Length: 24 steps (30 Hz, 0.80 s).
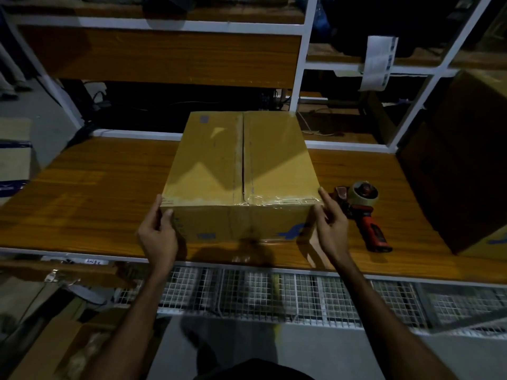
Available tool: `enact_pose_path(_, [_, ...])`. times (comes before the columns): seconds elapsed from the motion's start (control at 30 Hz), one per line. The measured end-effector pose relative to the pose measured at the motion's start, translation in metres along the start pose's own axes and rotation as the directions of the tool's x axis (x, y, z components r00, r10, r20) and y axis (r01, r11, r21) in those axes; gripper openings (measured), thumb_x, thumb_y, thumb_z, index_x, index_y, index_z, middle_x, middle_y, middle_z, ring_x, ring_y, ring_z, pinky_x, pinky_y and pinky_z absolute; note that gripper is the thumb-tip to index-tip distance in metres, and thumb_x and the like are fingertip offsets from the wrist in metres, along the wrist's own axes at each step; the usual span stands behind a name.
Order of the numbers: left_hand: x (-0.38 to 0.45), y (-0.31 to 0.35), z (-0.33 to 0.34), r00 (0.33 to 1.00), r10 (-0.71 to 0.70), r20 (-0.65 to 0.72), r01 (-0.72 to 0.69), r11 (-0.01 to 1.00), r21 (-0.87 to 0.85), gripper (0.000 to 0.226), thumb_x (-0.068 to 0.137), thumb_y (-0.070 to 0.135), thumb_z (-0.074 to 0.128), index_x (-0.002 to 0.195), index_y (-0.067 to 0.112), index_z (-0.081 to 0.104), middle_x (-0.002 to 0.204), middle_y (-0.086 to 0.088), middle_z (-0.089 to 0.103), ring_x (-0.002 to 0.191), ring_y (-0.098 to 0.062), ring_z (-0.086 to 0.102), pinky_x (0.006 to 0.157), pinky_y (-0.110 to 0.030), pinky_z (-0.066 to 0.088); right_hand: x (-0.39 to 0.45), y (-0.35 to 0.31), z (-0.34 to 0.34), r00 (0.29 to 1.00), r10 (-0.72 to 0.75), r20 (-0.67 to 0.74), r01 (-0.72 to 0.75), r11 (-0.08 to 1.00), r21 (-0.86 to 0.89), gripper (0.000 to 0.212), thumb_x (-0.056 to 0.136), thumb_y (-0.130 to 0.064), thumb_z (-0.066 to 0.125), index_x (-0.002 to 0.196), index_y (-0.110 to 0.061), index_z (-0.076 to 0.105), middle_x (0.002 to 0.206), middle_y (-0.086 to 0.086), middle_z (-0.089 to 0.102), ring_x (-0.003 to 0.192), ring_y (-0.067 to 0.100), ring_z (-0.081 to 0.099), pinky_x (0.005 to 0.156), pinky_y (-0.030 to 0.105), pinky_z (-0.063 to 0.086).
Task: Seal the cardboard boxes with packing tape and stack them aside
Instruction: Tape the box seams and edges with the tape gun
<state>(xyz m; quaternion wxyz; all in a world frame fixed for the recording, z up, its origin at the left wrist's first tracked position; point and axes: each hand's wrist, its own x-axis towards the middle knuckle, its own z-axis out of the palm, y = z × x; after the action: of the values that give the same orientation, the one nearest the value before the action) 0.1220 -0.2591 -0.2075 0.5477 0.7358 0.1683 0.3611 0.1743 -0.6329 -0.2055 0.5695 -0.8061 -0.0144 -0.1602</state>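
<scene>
Bare bench [90, 193] left of box [241, 160]: free passage. Right side narrow: tape dispenser [362, 212] near box; dark carton [461, 171] beyond blocks reach.

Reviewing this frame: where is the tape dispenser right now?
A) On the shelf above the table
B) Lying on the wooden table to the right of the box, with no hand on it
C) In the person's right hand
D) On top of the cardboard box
B. The tape dispenser lies on the table just right of the cardboard box, while the left hand and right hand are both at the box's near corners.
</scene>
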Motion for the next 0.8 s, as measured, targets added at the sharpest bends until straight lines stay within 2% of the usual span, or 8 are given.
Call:
enact_pose_path(0.17, [-0.005,0.007,0.005,0.999,-0.049,-0.013,0.049,0.998,-0.036,0.044,0.104,0.006,0.061,0.147,0.012,0.059,0.136,-0.009,0.068,0.121,-0.023,0.067,0.099,-0.043,0.058,-0.009,0.004,0.026,0.982,0.015,-0.187,-0.018,1.000,-0.014,0.061,0.107,-0.055,0.050,0.161,-0.027,0.042,0.154,0.010,0.058,0.143,0.028,0.055,0.111,0.056,0.052])
enact_pose_path(0.3, [-0.005,0.011,0.005,0.996,-0.087,-0.023,0.087,0.996,0.002,0.043,0.105,0.009,0.060,0.148,0.012,0.057,0.130,-0.017,0.070,0.114,-0.035,0.068,0.093,-0.049,0.060,-0.015,0.010,0.038,0.982,0.002,-0.190,-0.026,0.992,-0.121,0.066,0.109,-0.066,0.032,0.166,-0.032,0.030,0.144,0.021,0.063,0.124,0.040,0.065,0.099,0.059,0.056])
enact_pose_path(0.4, [-0.005,0.010,0.007,0.988,-0.156,-0.011,0.156,0.987,0.029,0.042,0.108,0.016,0.058,0.149,0.005,0.055,0.136,-0.017,0.067,0.122,-0.032,0.064,0.102,-0.046,0.055,-0.035,0.007,0.050,0.981,0.037,-0.188,-0.068,0.985,-0.156,0.058,0.117,-0.034,0.035,0.170,-0.022,0.017,0.134,0.026,0.062,0.100,0.033,0.061,0.086,0.056,0.055])
enact_pose_path(0.5, [0.001,0.006,0.008,0.982,-0.189,-0.020,0.190,0.981,0.030,0.043,0.108,0.018,0.058,0.148,0.001,0.055,0.141,-0.015,0.064,0.130,-0.030,0.060,0.108,-0.040,0.050,-0.042,-0.002,0.061,0.965,0.125,-0.229,-0.178,0.957,-0.228,0.069,0.113,-0.012,0.041,0.171,-0.025,0.005,0.124,0.019,0.062,0.084,0.024,0.055,0.073,0.052,0.055])
enact_pose_path(0.6, [0.008,-0.008,0.006,0.981,-0.194,0.016,0.193,0.980,0.043,0.045,0.108,0.024,0.057,0.147,0.001,0.056,0.140,-0.017,0.065,0.130,-0.033,0.060,0.109,-0.051,0.051,-0.041,0.005,0.059,0.972,0.175,-0.159,-0.216,0.930,-0.297,0.077,0.108,-0.007,0.045,0.171,-0.020,0.003,0.150,0.014,0.053,0.107,0.023,0.056,0.091,0.046,0.054])
enact_pose_path(0.7, [0.006,-0.011,-0.001,0.996,-0.067,0.059,0.059,0.991,0.123,0.051,0.108,0.028,0.056,0.153,0.004,0.049,0.152,-0.017,0.056,0.141,-0.032,0.051,0.114,-0.056,0.046,-0.043,-0.009,0.048,0.973,0.100,-0.208,-0.160,0.941,-0.297,0.066,0.107,-0.028,0.039,0.168,-0.010,0.021,0.166,0.014,0.041,0.149,0.031,0.044,0.120,0.053,0.041])
enact_pose_path(0.77, [0.005,-0.001,-0.001,0.973,0.212,0.092,-0.228,0.945,0.235,0.055,0.105,0.023,0.056,0.155,0.004,0.044,0.162,-0.015,0.043,0.153,-0.027,0.036,0.124,-0.048,0.034,-0.038,-0.028,0.049,0.956,-0.089,-0.280,-0.030,0.919,-0.393,0.062,0.106,-0.026,0.043,0.164,-0.008,0.031,0.167,0.014,0.040,0.154,0.029,0.038,0.125,0.053,0.035])
enact_pose_path(0.8, [0.006,0.007,0.005,0.908,0.384,0.168,-0.417,0.866,0.276,0.052,0.104,0.020,0.055,0.152,0.002,0.048,0.160,-0.016,0.045,0.153,-0.029,0.036,0.126,-0.047,0.031,-0.032,-0.039,0.052,0.947,-0.214,-0.241,0.074,0.872,-0.484,0.058,0.106,-0.024,0.045,0.162,-0.010,0.037,0.165,0.013,0.042,0.154,0.028,0.038,0.126,0.051,0.032])
